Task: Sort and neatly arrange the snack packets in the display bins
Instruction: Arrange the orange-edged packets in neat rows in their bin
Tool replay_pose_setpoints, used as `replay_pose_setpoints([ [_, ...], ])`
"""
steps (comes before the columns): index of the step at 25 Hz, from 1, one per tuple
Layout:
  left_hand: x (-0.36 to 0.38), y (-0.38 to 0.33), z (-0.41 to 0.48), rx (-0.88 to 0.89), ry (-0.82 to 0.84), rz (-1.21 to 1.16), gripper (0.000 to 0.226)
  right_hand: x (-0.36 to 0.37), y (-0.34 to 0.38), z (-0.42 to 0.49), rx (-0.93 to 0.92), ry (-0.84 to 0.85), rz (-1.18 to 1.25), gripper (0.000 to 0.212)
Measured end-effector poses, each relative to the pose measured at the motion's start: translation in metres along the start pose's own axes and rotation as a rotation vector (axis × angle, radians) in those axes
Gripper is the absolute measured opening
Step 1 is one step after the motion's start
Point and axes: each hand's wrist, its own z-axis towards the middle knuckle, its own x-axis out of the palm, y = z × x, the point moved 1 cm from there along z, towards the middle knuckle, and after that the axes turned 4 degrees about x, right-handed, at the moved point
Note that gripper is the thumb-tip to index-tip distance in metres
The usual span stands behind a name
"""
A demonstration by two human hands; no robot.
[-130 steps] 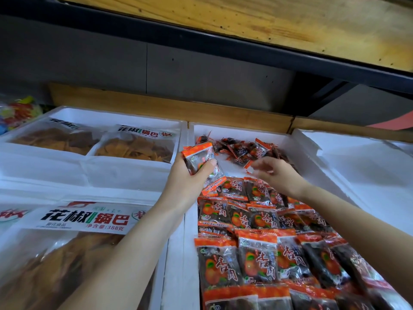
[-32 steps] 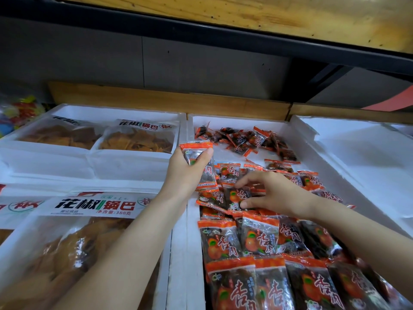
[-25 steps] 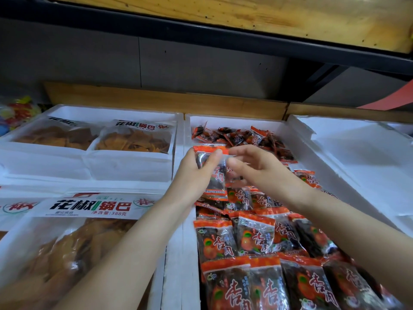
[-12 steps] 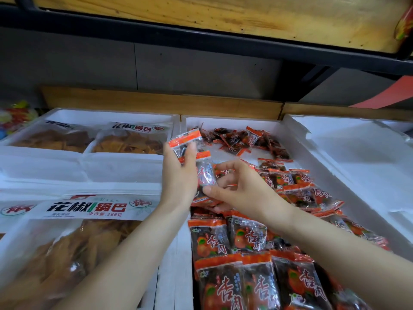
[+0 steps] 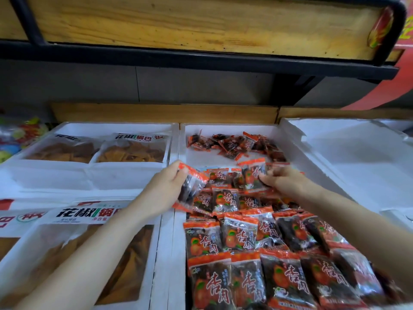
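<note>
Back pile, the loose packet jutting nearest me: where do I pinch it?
Probably its flat orange seal, from the front: the loose packet lies tilted with that end poking off the back pile onto bare bin floor, its body crowded by neighbours.

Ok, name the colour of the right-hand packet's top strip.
Orange; the packet shows best in the head view.

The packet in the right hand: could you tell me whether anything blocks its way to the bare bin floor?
Nothing visible does. The right hand pinches the packet above the rearmost row; the bare bin floor lies just behind, and the loose pile sits farther back.
</note>
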Motion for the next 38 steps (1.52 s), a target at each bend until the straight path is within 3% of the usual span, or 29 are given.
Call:
replay_pose_setpoints([
  [4,0.013,-0.005,-0.014,0.032,0.074,0.220,0.032,0.009,-0.004,-0.003,0.038,0.100,-0.187,0.014],
  [9,0.017,-0.009,-0.022,0.026,0.047,0.253,0.030,0.005,-0.002,-0.009,-0.045,0.114,-0.542,0.052],
  [14,0.013,-0.015,-0.018,0.033,-0.098,0.089,0.026,0.006,-0.005,-0.009,-0.104,0.089,-0.717,0.053],
  [16,0.012,-0.018,-0.015,0.017,-0.167,-0.056,0.027,0.004,-0.002,-0.014,-0.213,0.003,-0.700,0.048],
  [18,0.014,-0.027,-0.015,-0.020,-0.203,-0.246,0.026,0.004,0.008,-0.026,-0.367,-0.059,-0.491,0.038],
  [22,0.029,-0.053,-0.014,-0.066,-0.253,-0.499,0.018,0.015,0.031,-0.059,-0.367,0.242,0.051,0.033],
  [24,0.040,-0.065,-0.013,-0.055,-0.246,-0.623,0.015,0.015,0.032,-0.061,-0.460,0.198,0.040,0.030],
  [27,0.051,-0.079,-0.009,-0.020,-0.204,-0.554,0.021,-0.002,0.028,-0.057,-0.656,-0.159,-0.086,0.022],
  [30,0.062,-0.089,-0.007,-0.021,0.074,-0.676,0.029,-0.014,0.017,-0.056,-0.777,-0.380,-0.393,0.031],
  [32,0.070,-0.090,-0.005,-0.019,0.179,-0.775,0.034,-0.009,0.005,-0.056,-0.834,-0.309,-0.581,0.051],
  [35,0.078,-0.082,0.001,-0.035,0.124,-0.739,0.033,-0.006,-0.015,-0.055,-0.814,-0.089,-0.626,0.074],
  [38,0.080,-0.071,0.006,-0.067,0.048,-0.711,0.026,-0.019,-0.021,-0.056,-0.765,-0.093,-0.457,0.051],
])
